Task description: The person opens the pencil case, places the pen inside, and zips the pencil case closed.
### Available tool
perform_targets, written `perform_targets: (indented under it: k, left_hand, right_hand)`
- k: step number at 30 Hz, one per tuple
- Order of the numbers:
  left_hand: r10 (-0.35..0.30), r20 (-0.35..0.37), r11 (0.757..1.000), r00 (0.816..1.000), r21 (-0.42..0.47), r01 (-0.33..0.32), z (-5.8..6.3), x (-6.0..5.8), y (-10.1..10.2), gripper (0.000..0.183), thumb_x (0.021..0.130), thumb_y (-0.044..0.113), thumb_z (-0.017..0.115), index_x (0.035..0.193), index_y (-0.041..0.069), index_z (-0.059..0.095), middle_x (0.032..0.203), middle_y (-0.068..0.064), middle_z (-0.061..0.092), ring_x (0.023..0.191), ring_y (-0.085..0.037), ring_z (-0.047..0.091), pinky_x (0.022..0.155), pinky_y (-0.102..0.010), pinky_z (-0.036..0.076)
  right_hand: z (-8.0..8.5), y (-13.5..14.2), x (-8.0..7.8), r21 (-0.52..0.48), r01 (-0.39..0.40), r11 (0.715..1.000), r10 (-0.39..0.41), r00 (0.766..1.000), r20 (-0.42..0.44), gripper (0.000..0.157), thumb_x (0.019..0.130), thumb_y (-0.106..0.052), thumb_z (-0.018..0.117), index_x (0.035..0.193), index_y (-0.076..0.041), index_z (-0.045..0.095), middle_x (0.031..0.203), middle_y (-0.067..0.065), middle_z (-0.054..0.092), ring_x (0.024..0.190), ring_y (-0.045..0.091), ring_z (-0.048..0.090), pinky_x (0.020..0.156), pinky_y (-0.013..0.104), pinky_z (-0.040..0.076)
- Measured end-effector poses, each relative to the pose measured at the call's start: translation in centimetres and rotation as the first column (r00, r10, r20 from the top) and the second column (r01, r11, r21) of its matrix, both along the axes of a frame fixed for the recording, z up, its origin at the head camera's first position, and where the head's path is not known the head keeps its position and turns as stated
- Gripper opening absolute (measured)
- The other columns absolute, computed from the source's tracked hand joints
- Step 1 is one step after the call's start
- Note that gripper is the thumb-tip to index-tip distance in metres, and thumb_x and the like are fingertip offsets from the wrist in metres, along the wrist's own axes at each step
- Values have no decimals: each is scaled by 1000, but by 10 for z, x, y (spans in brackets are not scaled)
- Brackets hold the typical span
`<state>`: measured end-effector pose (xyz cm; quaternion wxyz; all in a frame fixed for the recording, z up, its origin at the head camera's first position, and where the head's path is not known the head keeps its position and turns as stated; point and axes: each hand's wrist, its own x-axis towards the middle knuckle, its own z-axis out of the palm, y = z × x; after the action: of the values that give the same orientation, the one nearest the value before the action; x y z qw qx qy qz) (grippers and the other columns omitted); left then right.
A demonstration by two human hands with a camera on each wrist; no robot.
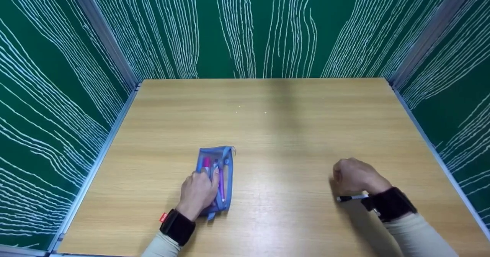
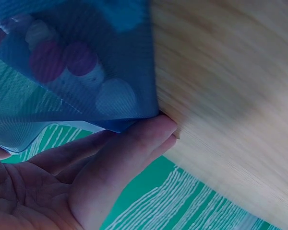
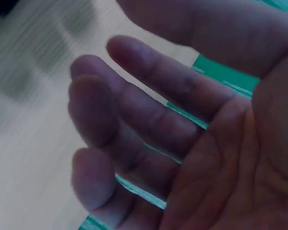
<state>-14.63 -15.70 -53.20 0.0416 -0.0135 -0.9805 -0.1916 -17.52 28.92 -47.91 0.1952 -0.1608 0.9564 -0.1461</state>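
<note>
My left hand (image 1: 199, 192) grips the side of a blue mesh pencil case (image 1: 229, 180) in the left half of the table. Through the case's sheer top show a pink-capped marker (image 1: 206, 162) and a slim purple pen (image 1: 221, 184). The left wrist view has the fingers at the lower edge of the case (image 2: 129, 52), with round pink pen ends inside. Over the right part of the table is my right hand (image 1: 356, 175), its fingers loosely curled with nothing in them. A pen with a black end (image 1: 346, 198) lies beneath that wrist, partly hidden by the wrist band.
The wooden table (image 1: 268, 134) is enclosed at the back and sides by green panels (image 1: 256, 31) with white wavy lines. Grey metal posts (image 1: 107, 35) stand at the back corners. A few tiny white specks dot the table's far half.
</note>
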Motion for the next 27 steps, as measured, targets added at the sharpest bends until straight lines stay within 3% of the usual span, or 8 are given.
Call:
perform_targets:
  k: [4, 8, 15, 22, 27]
  left_hand:
    - [1, -1, 1000, 1000, 0, -1, 0, 0, 0, 50, 107, 43, 41, 73, 10, 55, 66, -7, 52, 55, -21, 53, 55, -41, 51]
    - [4, -12, 1000, 1000, 2, -4, 0, -1, 0, 48, 107, 43, 42, 81, 7, 58, 66, -7, 53, 56, -21, 54, 55, -41, 51]
    - [9, -54, 1000, 999, -3, -9, -1, -1, 0, 49, 106, 42, 43, 72, 9, 56, 68, -12, 58, 59, -28, 62, 55, -46, 52]
    - [11, -27, 1000, 1000, 5, -11, 0, -1, 0, 49, 107, 42, 42, 73, 9, 56, 66, -7, 53, 55, -22, 55, 54, -43, 50]
    - [12, -18, 1000, 1000, 7, -12, 0, -1, 0, 50, 107, 43, 41, 72, 10, 55, 66, -8, 52, 55, -22, 54, 53, -42, 50]
  right_hand:
    - [-5, 15, 6, 56, -27, 998, 26, 999, 20, 38, 54, 11, 77, 73, -15, 57, 73, -1, 54, 64, 19, 49, 53, 32, 40]
    - [-11, 22, 10, 105, -20, 994, 19, 1000, 14, 38, 58, 13, 78, 73, -14, 56, 72, -1, 52, 63, 19, 49, 54, 32, 40]
    - [-16, 25, 13, 93, -23, 995, 22, 1000, 13, 35, 66, 14, 73, 72, -19, 65, 74, -5, 57, 66, 16, 50, 55, 31, 42]
    - [-17, 27, 9, 98, -12, 995, 11, 1000, 19, 33, 66, 13, 70, 64, -18, 58, 69, -4, 53, 62, 16, 48, 53, 30, 39]
    - [-15, 21, 7, 14, -22, 1000, 22, 1000, 10, 33, 68, 9, 72, 59, -17, 53, 61, -7, 47, 56, 12, 44, 51, 28, 36]
